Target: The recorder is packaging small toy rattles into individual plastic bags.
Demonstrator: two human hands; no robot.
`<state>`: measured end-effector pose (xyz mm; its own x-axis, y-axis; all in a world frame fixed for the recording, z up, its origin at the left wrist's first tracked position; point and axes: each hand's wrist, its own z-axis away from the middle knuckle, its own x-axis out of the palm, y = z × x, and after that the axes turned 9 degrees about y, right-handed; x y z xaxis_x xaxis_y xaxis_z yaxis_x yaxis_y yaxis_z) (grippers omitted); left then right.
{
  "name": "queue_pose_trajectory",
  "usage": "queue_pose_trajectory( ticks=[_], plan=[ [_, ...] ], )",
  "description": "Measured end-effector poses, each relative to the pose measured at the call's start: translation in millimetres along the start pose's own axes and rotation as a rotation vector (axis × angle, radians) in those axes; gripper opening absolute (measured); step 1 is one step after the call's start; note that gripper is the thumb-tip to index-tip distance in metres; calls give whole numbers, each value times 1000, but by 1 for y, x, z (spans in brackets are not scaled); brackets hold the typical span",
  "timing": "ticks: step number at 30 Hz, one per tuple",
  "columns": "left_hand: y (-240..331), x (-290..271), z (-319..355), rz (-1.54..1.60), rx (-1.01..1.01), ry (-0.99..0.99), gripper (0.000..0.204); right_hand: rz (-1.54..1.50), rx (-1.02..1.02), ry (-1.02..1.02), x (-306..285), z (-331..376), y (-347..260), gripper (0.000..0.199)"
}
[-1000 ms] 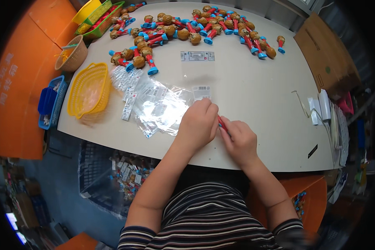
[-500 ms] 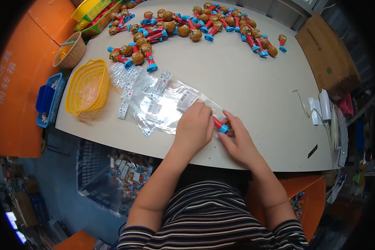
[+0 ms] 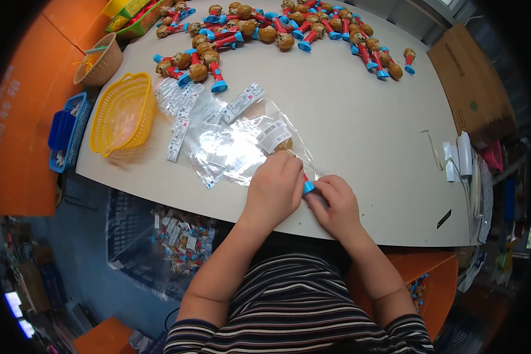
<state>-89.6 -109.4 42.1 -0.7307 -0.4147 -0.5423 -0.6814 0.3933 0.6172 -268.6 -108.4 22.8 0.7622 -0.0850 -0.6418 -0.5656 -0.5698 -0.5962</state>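
A small toy with a round brown head, red body and blue base [image 3: 308,187] lies at a slant, its head end inside a clear plastic bag [image 3: 266,112] with a printed label [image 3: 274,137]. My left hand [image 3: 275,187] is closed over the toy's middle and the bag, hiding much of the red body. At the blue base, my right hand [image 3: 338,206] has its thumb and fingers pinched together, on the base or the bag's edge; I cannot tell which. More flat clear bags [image 3: 215,150] with label strips lie overlapped to the left of my left hand.
A heap of similar toys [image 3: 268,34] spreads along the table's far side. A yellow basket [image 3: 98,125] stands at the left edge, beside a blue basket [image 3: 82,133]. A cardboard box [image 3: 471,88] sits at the far right. Below the table, a blue crate [image 3: 124,236] holds bagged toys.
The toy's head now shows under the bag's label, and less of its red body is visible. My right hand has closed in at the blue base. The whole view has shifted slightly.
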Motion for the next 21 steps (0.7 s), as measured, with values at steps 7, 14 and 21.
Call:
queue_pose_trajectory(
  ticks=[7,14,21],
  plan=[
    [8,-13,-3,12,50,-53,14,12,74,65,-1,-16,-3,19],
    [17,-9,2,16,84,-141,13,2,128,266,15,-27,-2,42],
    [18,-14,14,13,82,-160,15,-305,460,2,25,-19,-7,25]
  ],
)
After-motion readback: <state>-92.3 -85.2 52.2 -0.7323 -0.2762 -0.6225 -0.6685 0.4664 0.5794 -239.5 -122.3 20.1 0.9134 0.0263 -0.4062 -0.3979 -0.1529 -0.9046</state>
